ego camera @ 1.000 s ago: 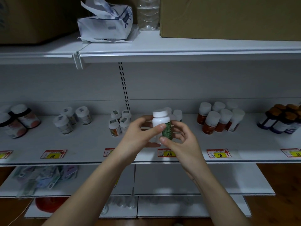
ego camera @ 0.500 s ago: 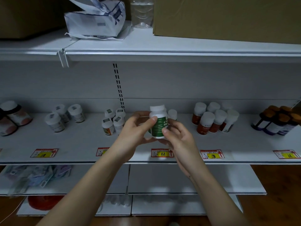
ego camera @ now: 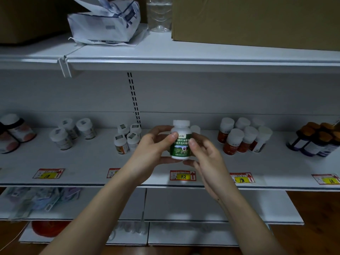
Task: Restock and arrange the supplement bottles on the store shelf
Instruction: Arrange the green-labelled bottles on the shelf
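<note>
A white bottle with a green label point(ego camera: 181, 144) and a white cap is upright in front of the middle shelf point(ego camera: 88, 162), label facing me. My left hand point(ego camera: 154, 150) grips its left side, thumb on the label and fingers behind. My right hand point(ego camera: 204, 153) pinches its right side with the thumb on the label. Behind it on the shelf stands another white-capped bottle point(ego camera: 195, 129), mostly hidden.
On the shelf stand groups of bottles: small white ones point(ego camera: 127, 138), red-labelled ones point(ego camera: 242, 137), brown-capped dark ones point(ego camera: 316, 140) at right, white ones point(ego camera: 71, 132) at left. Price tags point(ego camera: 182, 175) line the front edge. Above are a cardboard box point(ego camera: 257, 19) and a white bag point(ego camera: 104, 21).
The bottle has been turned in both hands so its green label now faces me squarely. It sits a little lower and more upright than one second ago.
</note>
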Demonstrator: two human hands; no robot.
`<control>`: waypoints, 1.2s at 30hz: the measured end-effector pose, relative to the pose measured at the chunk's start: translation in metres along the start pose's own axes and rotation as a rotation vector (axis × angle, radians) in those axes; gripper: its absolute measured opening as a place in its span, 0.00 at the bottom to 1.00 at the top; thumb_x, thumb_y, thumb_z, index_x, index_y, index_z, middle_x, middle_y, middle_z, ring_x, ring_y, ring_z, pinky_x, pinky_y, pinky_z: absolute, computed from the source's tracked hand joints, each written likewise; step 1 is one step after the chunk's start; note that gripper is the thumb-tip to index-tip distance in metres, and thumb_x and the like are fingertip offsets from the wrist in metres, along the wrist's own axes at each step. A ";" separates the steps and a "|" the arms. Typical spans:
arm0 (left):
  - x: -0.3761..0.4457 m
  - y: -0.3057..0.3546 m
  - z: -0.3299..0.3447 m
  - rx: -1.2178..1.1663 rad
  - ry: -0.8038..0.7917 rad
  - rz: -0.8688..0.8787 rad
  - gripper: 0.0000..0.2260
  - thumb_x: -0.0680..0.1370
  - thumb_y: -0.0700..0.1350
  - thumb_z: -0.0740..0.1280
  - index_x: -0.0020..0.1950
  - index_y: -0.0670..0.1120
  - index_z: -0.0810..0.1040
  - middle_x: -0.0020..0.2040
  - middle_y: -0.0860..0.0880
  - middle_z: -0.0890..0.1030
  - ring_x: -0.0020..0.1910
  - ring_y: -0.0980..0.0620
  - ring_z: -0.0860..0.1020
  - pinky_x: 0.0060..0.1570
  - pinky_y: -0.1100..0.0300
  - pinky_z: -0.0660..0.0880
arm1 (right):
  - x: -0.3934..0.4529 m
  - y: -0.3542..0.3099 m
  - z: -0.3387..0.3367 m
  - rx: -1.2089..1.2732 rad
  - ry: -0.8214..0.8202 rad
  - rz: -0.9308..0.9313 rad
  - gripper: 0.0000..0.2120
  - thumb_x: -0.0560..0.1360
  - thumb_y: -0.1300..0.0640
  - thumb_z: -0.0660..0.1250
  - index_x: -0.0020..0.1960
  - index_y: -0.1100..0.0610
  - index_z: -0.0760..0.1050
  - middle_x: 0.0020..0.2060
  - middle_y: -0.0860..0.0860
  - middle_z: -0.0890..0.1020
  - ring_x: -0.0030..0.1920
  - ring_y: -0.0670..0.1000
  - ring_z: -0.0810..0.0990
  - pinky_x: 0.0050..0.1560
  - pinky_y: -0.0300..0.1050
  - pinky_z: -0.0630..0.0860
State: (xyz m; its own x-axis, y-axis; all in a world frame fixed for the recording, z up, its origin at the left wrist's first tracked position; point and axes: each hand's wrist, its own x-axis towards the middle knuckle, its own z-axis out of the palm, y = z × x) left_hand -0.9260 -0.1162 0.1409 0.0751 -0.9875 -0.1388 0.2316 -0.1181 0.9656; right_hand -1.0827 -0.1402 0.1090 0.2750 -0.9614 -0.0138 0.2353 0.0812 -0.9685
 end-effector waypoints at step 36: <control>-0.013 0.040 -0.020 0.275 -0.182 0.414 0.24 0.62 0.35 0.77 0.57 0.48 0.79 0.57 0.53 0.83 0.64 0.54 0.78 0.55 0.63 0.77 | 0.008 -0.037 0.000 -0.036 -0.227 -0.394 0.22 0.69 0.74 0.70 0.58 0.56 0.78 0.57 0.46 0.83 0.64 0.47 0.78 0.59 0.35 0.75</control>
State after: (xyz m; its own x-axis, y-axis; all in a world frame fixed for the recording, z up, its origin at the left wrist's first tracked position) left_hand -0.8988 -0.1064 0.1766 -0.0689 -0.9566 0.2831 -0.0465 0.2866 0.9569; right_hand -1.0892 -0.1508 0.1448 0.3693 -0.8345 0.4089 0.3317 -0.2926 -0.8969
